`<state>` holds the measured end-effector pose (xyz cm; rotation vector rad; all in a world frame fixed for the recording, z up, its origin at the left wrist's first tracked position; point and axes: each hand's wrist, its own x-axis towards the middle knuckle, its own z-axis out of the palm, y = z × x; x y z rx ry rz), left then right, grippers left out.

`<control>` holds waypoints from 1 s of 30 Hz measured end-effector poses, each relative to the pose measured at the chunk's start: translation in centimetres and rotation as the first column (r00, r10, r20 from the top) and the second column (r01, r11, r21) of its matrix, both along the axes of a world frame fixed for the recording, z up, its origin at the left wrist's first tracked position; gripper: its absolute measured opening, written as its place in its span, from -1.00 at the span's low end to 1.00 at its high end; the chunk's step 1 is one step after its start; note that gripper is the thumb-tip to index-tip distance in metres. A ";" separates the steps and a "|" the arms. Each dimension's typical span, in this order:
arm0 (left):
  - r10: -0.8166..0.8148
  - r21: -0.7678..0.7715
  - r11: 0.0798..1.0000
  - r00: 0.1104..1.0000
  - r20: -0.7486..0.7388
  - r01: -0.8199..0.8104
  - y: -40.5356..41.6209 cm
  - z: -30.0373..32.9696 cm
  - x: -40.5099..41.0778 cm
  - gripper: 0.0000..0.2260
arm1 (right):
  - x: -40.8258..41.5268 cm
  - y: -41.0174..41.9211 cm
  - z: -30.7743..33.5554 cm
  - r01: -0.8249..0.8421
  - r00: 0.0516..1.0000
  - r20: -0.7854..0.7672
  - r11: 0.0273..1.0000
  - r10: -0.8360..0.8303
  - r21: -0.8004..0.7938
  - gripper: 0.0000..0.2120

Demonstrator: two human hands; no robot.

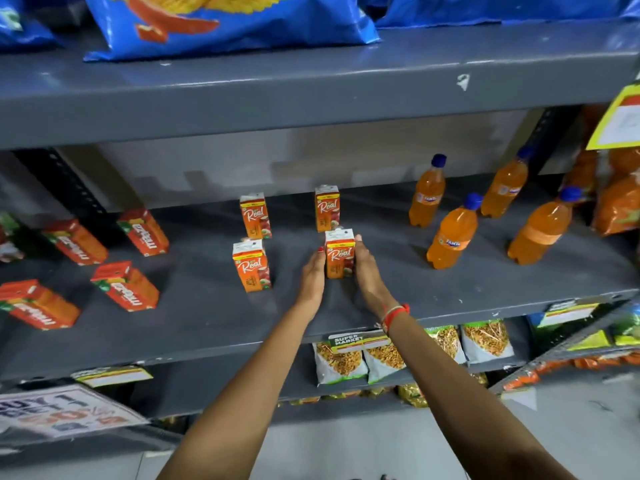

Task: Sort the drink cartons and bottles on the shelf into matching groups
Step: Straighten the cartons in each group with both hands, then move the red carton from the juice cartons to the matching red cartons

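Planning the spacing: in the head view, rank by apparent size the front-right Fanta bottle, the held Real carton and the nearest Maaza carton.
1. Fanta bottle: largest.
2. Maaza carton: next, though it sits at the warped frame edge.
3. Real carton: smallest, upright between both hands, left and right.

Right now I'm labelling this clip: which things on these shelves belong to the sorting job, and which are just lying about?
Job: Real cartons, one held between left hand and right hand; Maaza cartons; Fanta bottles.

Lying about: blue chip bags; snack packets; sale sign.
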<state>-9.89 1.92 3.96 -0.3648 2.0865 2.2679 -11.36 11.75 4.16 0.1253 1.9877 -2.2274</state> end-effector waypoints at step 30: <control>0.449 -0.092 0.862 0.836 -0.314 -0.498 3.5 -1.2 6.4 -0.77 | 4.7 8.5 -0.3 0.637 0.756 -0.129 0.766 -0.642 -0.083 -0.84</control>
